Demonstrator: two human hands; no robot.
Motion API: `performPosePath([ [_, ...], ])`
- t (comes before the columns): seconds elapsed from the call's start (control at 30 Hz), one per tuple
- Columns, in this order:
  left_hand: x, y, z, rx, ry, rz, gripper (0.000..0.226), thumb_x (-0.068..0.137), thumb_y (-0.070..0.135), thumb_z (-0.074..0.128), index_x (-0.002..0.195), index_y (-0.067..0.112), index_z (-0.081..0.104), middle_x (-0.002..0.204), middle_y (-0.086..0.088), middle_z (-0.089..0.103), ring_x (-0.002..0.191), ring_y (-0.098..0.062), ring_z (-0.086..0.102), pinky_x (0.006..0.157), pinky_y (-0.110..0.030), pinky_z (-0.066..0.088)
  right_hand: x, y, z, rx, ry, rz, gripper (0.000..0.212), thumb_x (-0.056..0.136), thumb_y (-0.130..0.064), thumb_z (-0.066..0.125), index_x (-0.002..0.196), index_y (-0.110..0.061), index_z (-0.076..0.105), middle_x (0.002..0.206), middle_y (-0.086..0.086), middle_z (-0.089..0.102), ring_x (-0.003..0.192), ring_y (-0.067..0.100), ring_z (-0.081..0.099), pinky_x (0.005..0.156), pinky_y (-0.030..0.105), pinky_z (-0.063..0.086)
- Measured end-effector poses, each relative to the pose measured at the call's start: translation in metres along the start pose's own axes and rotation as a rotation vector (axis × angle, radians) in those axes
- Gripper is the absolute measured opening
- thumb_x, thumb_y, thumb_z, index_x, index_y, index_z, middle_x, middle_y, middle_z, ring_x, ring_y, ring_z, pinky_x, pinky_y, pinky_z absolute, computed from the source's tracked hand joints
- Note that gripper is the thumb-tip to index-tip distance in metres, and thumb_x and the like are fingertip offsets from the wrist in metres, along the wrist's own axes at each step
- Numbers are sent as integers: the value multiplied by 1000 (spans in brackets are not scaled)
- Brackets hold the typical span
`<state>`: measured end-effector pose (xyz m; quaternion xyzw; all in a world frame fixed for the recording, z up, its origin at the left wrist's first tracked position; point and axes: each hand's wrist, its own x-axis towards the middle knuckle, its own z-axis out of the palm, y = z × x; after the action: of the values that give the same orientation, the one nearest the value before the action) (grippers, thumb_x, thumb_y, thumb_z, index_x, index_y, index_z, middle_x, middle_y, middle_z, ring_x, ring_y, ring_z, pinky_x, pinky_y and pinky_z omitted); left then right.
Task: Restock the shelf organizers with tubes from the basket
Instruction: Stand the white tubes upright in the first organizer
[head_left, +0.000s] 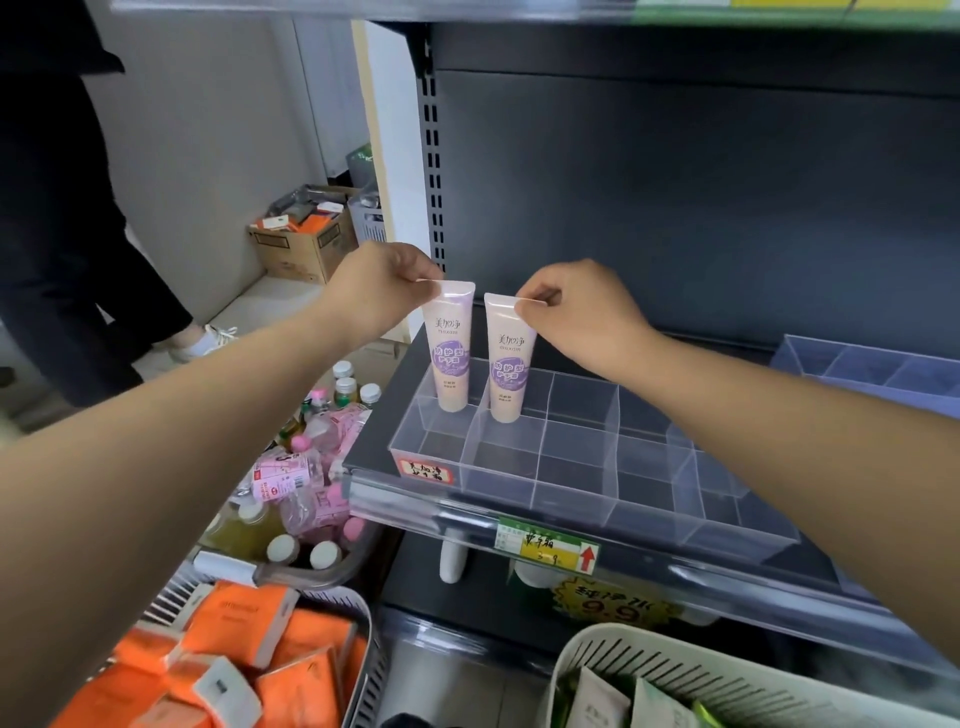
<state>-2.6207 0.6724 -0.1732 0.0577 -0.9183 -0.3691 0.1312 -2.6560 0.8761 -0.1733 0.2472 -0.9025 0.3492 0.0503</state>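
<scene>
The left hand (376, 283) and right hand (576, 306) each pinch the flat crimped top of a tube, standing cap-down in the far-left cells of the clear organizer (571, 499). The left tube (451, 353) and right tube (511, 364) look light, soft-walled and slick, so the stiff crimp seems the surest hold.

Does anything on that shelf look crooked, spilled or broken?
Nothing stands out. Both tubes stand cap-down and nearly upright in neighbouring back compartments of the clear organizer, the left tube pinched by the left hand, the right tube by the right hand. No spills or damage show.
</scene>
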Motion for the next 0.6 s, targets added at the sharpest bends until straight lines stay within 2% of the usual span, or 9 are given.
performPosePath([
  [0.2,-7,7,-6,-37,2,-36,17,88,14,64,104,16,67,100,2,68,98,-13,63,95,-24,45,-4,-4,-7,12,33,-7,16,84,-18,60,97,-14,69,97,-3,69,88,11,62,80,22,47],
  [0.3,-11,14,-10,18,11,-31,23,87,15,64,110,14,65,107,2,66,103,-14,61,94,-24,44,-9,-8,-15,-23,48,-23,19,86,-21,58,103,-15,66,105,-2,65,93,13,60,83,23,46],
  [0.5,-29,42,-15,206,33,97,37,89,18,59,127,17,57,132,2,56,122,-17,52,100,-25,37,-31,-16,-35,-164,21,-66,31,93,-27,49,121,-19,56,128,-1,54,111,18,53,90,31,44],
  [0.6,-47,62,-11,334,70,187,43,90,20,54,132,17,51,139,-2,50,125,-21,49,100,-27,37,-48,-19,-47,-268,3,-103,36,94,-28,45,129,-20,50,137,-2,47,118,23,48,96,38,43],
])
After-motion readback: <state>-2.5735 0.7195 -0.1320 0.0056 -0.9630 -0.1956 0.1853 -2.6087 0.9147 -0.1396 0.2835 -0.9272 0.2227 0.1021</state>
